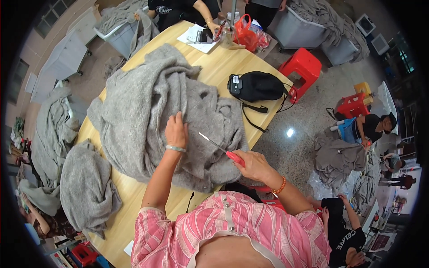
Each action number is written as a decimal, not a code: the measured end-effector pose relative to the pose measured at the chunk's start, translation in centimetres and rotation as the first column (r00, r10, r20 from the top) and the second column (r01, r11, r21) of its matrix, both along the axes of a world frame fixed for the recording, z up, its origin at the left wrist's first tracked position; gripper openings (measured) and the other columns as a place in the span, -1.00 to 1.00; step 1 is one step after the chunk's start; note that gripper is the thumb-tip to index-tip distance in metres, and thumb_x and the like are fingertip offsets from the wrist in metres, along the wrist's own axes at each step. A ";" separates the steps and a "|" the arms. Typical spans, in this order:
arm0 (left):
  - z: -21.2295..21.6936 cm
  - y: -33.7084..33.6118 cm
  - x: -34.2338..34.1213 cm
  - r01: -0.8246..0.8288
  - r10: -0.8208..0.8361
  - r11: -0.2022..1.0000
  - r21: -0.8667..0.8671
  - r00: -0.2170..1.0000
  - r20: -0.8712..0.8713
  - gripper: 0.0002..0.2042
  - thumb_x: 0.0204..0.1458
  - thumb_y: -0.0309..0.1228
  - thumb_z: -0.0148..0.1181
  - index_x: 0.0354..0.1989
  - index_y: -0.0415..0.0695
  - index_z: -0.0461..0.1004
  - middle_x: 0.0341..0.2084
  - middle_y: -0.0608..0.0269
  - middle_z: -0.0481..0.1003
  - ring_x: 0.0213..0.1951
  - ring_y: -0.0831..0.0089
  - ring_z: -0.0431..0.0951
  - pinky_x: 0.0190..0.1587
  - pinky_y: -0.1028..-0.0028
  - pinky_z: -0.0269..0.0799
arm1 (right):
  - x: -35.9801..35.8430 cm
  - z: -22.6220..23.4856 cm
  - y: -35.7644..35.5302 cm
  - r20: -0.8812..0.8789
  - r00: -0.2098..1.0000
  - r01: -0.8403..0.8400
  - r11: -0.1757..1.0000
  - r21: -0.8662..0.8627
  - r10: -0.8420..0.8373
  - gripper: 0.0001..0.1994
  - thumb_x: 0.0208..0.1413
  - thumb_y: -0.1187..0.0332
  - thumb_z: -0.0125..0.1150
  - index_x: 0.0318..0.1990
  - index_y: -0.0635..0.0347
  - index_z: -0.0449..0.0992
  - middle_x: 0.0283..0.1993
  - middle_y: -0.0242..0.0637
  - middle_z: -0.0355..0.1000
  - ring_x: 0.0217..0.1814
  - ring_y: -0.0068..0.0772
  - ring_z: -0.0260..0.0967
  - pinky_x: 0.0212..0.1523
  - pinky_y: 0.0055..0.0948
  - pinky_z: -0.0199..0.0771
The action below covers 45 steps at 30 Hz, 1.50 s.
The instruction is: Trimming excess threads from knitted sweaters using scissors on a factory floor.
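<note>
A large heap of grey knitted cloth (129,111) covers much of the wooden table in front of me. My left hand (177,131) lies on the heap's middle, palm down, its fingers slightly apart. My right hand (255,166), at the heap's near right edge, is wrapped round the red handle of a slim metal-shafted tool (218,146) that looks like a screwdriver. Its pale tip points away to the left, over the cloth and just right of my left hand. Whether the tip touches the cloth I cannot tell.
On the table (263,117) lie a black drawstring pouch (259,85), papers (196,39) and a red plastic bag (246,33). A smaller grey bundle (87,185) sits left. Red stools (301,71) and cloth-filled bins (297,27) stand around. Other people work nearby.
</note>
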State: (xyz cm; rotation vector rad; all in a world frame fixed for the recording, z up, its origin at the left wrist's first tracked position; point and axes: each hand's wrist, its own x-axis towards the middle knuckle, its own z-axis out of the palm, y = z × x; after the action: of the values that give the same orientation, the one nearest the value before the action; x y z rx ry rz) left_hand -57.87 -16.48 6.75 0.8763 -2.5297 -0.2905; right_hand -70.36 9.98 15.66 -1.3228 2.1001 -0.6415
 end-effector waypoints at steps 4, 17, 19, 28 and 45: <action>-2.9 -3.3 0.8 0.013 0.095 0.923 0.386 0.961 -0.261 -0.81 -0.08 -0.45 0.21 -0.26 -0.20 0.47 -0.42 0.11 0.45 -0.45 0.26 0.45 -0.34 0.44 0.35 | -1.0 -0.1 -0.5 -0.022 0.999 0.030 0.999 0.026 -0.029 -0.71 0.08 0.19 0.10 -0.09 0.10 0.40 -0.41 0.06 0.46 -0.28 0.18 0.42 -0.27 0.01 0.40; 0.1 -3.1 2.2 0.345 0.547 0.165 0.924 0.747 -0.377 -0.89 0.10 -0.39 0.15 -0.30 -0.16 0.44 -0.49 0.41 0.46 -0.50 0.61 0.40 -0.40 0.57 0.35 | -1.4 2.2 -4.5 -0.015 0.994 -0.104 0.977 0.188 0.109 -0.68 0.08 0.14 0.12 -0.09 0.09 0.42 -0.35 0.05 0.47 -0.21 0.09 0.43 -0.16 -0.07 0.38; -2.3 -4.6 2.2 0.354 0.464 0.236 0.905 0.777 -0.425 -0.83 0.05 -0.37 0.20 -0.26 -0.19 0.45 -0.47 0.34 0.48 -0.45 0.56 0.44 -0.35 0.53 0.38 | -1.2 1.3 -3.9 -0.001 0.993 -0.113 0.983 0.144 0.114 -0.69 0.08 0.14 0.12 -0.08 0.08 0.42 -0.35 0.04 0.46 -0.21 0.09 0.43 -0.17 -0.06 0.38; 0.5 -4.9 -2.3 -0.081 0.203 0.808 0.583 0.968 -0.146 -0.74 -0.05 -0.37 0.23 -0.24 -0.31 0.51 -0.54 0.34 0.50 -0.49 0.59 0.40 -0.40 0.53 0.34 | -1.8 -0.4 -3.5 -0.005 1.000 -0.013 0.999 -0.050 0.012 -0.71 0.07 0.20 0.13 -0.10 0.11 0.40 -0.40 0.04 0.46 -0.28 0.13 0.43 -0.23 -0.03 0.39; -1.2 -5.7 -0.2 0.371 0.445 0.165 0.914 0.799 -0.405 -0.89 0.09 -0.46 0.14 -0.28 -0.22 0.53 -0.42 0.37 0.53 -0.41 0.64 0.46 -0.30 0.63 0.36 | -2.8 -0.8 -7.2 -0.104 0.991 -0.078 0.994 0.077 0.086 -0.73 0.03 0.24 0.15 -0.20 0.23 0.46 -0.49 0.01 0.47 -0.36 0.09 0.46 -0.27 -0.08 0.44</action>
State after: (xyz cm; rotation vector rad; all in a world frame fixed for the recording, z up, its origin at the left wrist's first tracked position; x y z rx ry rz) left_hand -58.02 -22.23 5.60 0.9715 -1.3385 -2.0738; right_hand -73.16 2.75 14.83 -1.4224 2.1200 -0.4645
